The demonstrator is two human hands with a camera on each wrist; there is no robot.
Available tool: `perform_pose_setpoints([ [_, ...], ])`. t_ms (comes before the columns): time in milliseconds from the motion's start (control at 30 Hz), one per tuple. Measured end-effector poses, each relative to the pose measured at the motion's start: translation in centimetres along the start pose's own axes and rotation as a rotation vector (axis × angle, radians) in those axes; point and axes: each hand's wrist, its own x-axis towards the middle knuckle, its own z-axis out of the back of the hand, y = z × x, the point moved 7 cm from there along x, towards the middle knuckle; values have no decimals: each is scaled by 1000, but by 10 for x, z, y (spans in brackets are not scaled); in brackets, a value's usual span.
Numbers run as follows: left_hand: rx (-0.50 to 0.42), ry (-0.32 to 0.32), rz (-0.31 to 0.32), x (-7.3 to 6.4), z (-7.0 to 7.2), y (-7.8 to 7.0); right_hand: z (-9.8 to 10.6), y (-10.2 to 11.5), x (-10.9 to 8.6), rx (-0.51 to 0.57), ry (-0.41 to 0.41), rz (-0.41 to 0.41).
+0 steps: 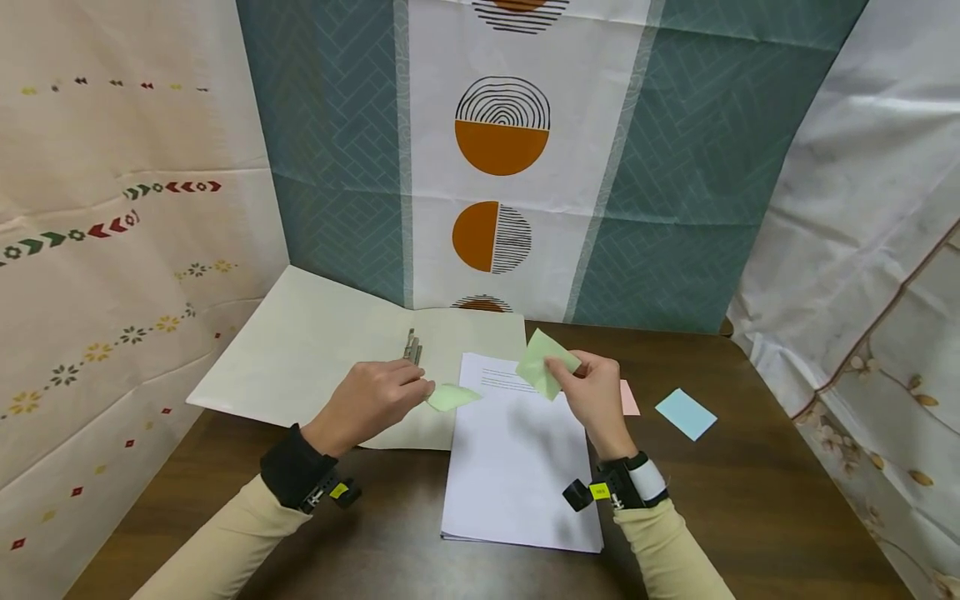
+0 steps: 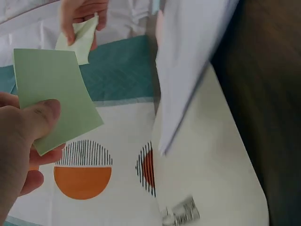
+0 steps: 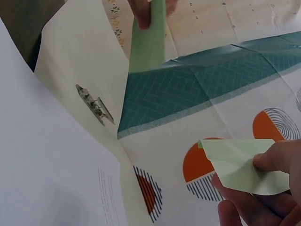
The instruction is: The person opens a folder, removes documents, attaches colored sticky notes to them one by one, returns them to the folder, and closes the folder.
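My left hand [image 1: 378, 396] pinches a green sticky note pad [image 2: 51, 80], with the thumb flat on its face. In my right hand [image 1: 592, 396] a single pale green sticky note [image 3: 235, 162] is held between thumb and fingers, slightly curled. Both hands are raised on either side of a stack of white paper [image 1: 517, 467]; a few printed lines show near the top of its upper sheet. Behind the left hand lies an opened cream file folder [image 1: 315, 333] with a metal clip [image 1: 412, 346] at its fold. The paper stack overlaps the folder's right half.
A blue sticky note [image 1: 686, 414] lies on the brown table [image 1: 757, 492], right of the right hand. A pink one [image 1: 629, 398] shows partly behind that hand. Patterned cloth [image 1: 337, 167] hangs along the table's back, with more cloth at both sides.
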Motion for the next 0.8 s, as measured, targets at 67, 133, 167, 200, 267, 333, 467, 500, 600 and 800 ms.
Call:
perform_pose_setpoints([
  [67, 27, -2, -31, -6, 7, -1, -1, 1, 0, -1, 4, 4],
  [133, 48, -3, -43, -12, 13, -1, -2, 2, -1, -4, 7, 8],
  [167, 56, -1, -47, -14, 15, -1, -3, 2, -1, -3, 8, 9],
  [200, 63, 0, -51, -17, 17, -1, -3, 2, -1, -1, 8, 9],
  [267, 75, 5, -60, -21, 20, -2, -4, 1, -2, 7, 8, 6],
  [333, 89, 14, -80, -25, 22, -4, -5, 1, -2, 20, 12, 0],
  [467, 106, 27, -141, -36, 25, -9, -6, -2, -2, 28, 20, -7],
  [500, 104, 34, -157, -39, 24, -11, -6, -2, -3, 25, 19, -5],
  [600, 86, 60, -209, -47, 22, -17, -5, -2, -2, 12, 10, 6],
  [800, 44, 189, -314, -63, 7, -33, -4, -1, -2, -1, 16, -1],
])
